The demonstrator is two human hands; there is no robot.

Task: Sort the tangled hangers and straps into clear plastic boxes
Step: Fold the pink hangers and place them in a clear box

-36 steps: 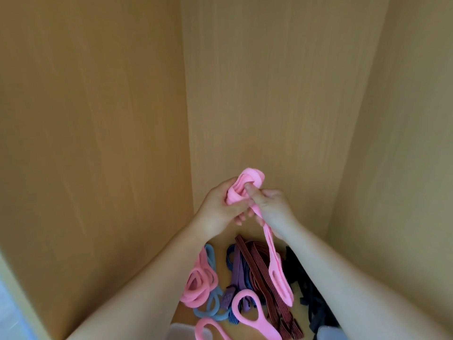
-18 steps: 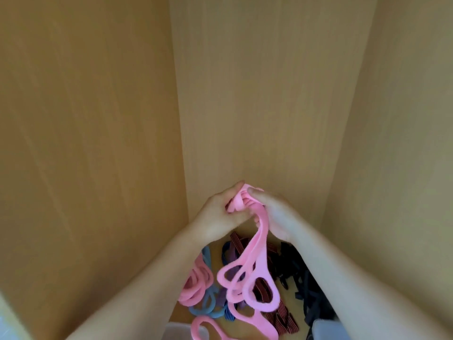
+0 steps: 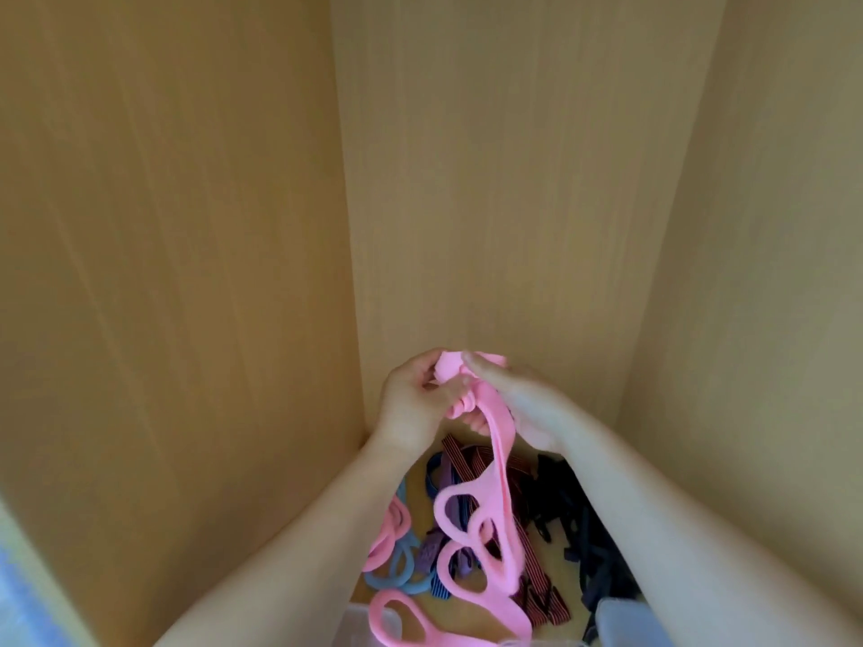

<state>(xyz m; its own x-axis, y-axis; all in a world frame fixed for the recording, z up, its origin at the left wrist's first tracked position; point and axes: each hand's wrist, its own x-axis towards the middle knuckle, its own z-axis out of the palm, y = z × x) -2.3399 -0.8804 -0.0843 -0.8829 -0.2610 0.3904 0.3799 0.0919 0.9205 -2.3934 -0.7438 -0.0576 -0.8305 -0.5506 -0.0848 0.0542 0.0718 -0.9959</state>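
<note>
Two-handed, grips the pink strap [image 3: 498, 441] at lower centre, fingers of left hand [image 3: 408, 406] and right hand [image 3: 530, 408] curled round it; holds it high, probably to free its loops from the pile [image 3: 593, 544], near a clear box [image 3: 359, 621].

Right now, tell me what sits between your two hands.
In the head view, the bunched top of the pink strap fills the gap between the left hand and the right hand. Both grip it, and its loops hang below.
</note>
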